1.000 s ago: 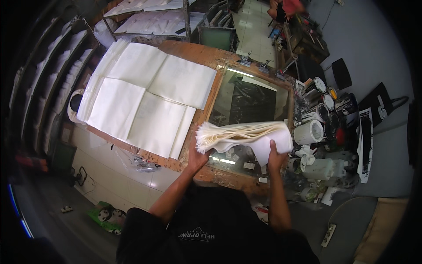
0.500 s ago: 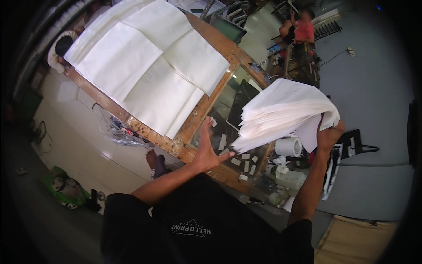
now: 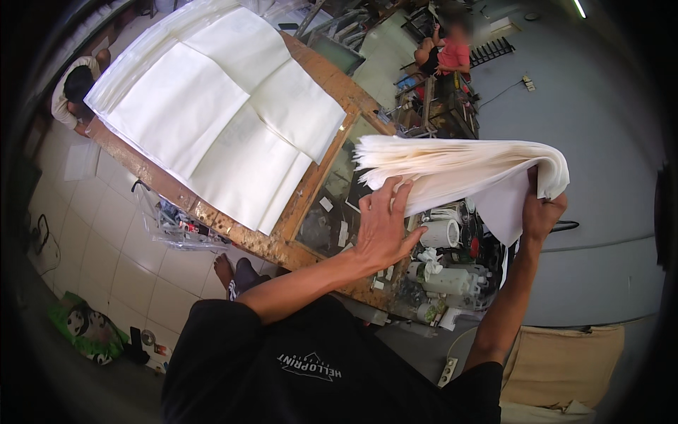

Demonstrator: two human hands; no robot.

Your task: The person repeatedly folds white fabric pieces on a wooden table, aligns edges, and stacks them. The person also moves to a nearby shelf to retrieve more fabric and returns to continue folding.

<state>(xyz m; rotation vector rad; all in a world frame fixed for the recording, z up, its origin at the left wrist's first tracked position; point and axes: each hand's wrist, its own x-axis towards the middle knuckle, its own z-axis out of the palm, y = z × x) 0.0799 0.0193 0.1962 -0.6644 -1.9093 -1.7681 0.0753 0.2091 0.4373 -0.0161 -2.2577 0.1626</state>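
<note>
- Cream-white paper, a thick stack of large sheets [image 3: 459,166], is held in the air above the glass-topped end of the workbench, its loose edges fanned toward the left.
- Right hand [image 3: 540,208]: fingers closed in a pinch on the stack's right end, where the sheets curl over; the outermost sheet hangs below.
- Left hand [image 3: 381,230]: fingers spread wide and flat, palm pressed up under the stack's left half; a support, not a grasp.
- Step in hand, as judged: carrying or squaring the stack.
- Next move calls for both hands level, so that no sheets slide out.
- Beyond: a worn wooden table frame [image 3: 311,184] bearing flat white sheets [image 3: 219,120]; cluttered pale containers [image 3: 445,272] below the stack.
</note>
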